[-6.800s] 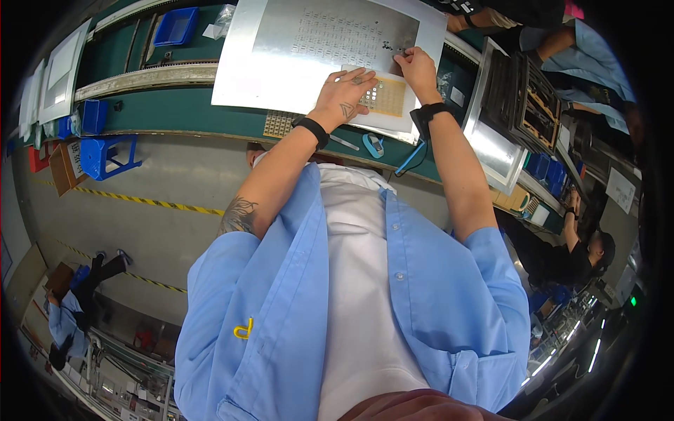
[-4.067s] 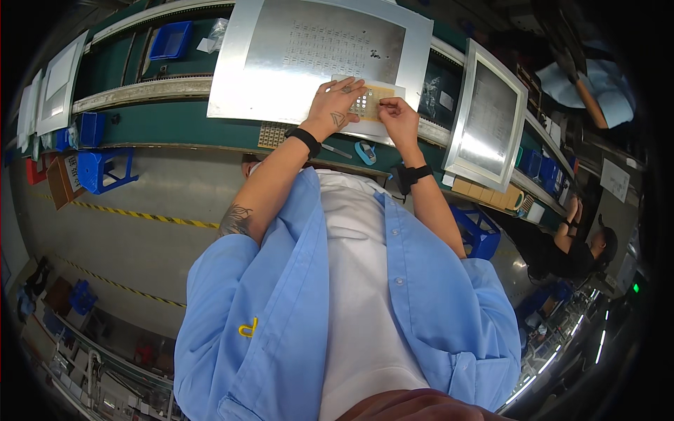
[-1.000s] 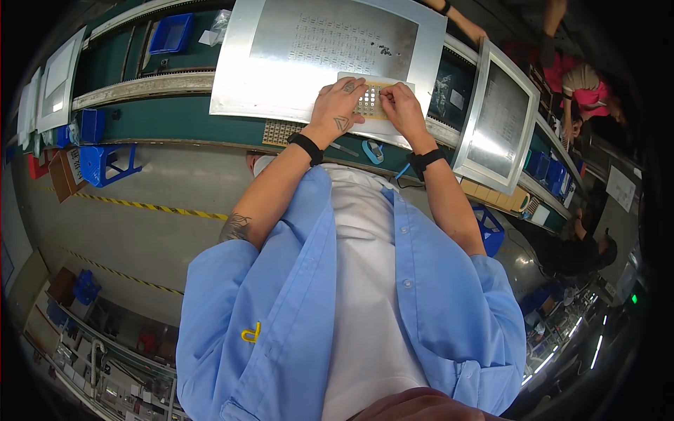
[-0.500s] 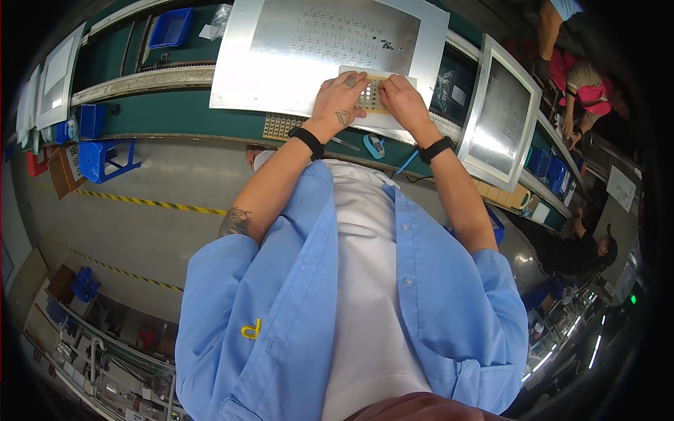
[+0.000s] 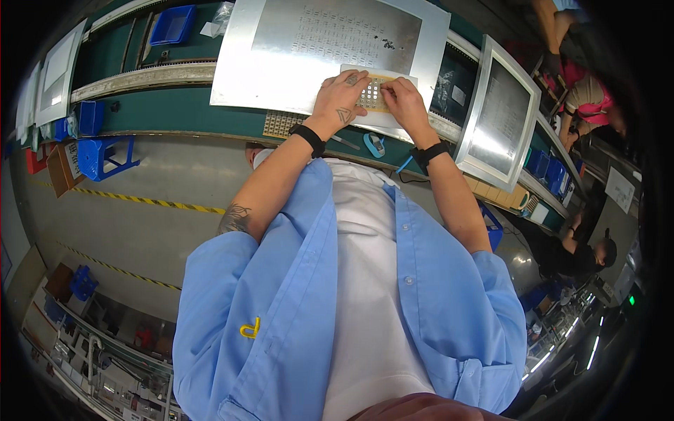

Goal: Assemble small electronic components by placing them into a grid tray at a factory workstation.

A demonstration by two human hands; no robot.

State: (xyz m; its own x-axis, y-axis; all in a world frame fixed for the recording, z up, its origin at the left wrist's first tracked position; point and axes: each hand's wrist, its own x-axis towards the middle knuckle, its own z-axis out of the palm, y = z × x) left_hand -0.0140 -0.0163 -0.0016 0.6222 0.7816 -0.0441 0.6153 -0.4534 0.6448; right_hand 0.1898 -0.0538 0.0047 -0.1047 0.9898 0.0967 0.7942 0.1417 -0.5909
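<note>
A small tan panel (image 5: pixel 373 90) with rows of pale square spots lies on a white sheet (image 5: pixel 386 121), at the near edge of a large silver-framed metal screen (image 5: pixel 274 49). My left hand (image 5: pixel 342 97) grips the panel's left side, its fingers over the far edge and its thumb toward the near edge. Over the panel's right part, my right hand (image 5: pixel 405 102) is closed with its fingertips pinched together. Whatever lies between those fingertips is too small to make out. Partly behind my left wrist is another panel of small squares (image 5: pixel 279 124).
A blue-banded item (image 5: pixel 375 144) and a blue pen (image 5: pixel 404 165) lie at the bench's near edge. Another framed screen (image 5: pixel 498 116) leans at the right. Blue bins (image 5: pixel 172 25) stand at the far left. Two people work at the right, one in black (image 5: pixel 569 252).
My right hand has shifted slightly over the panel, its fingers drawn tighter together. My left hand stays in place. The people at the right have moved a little.
</note>
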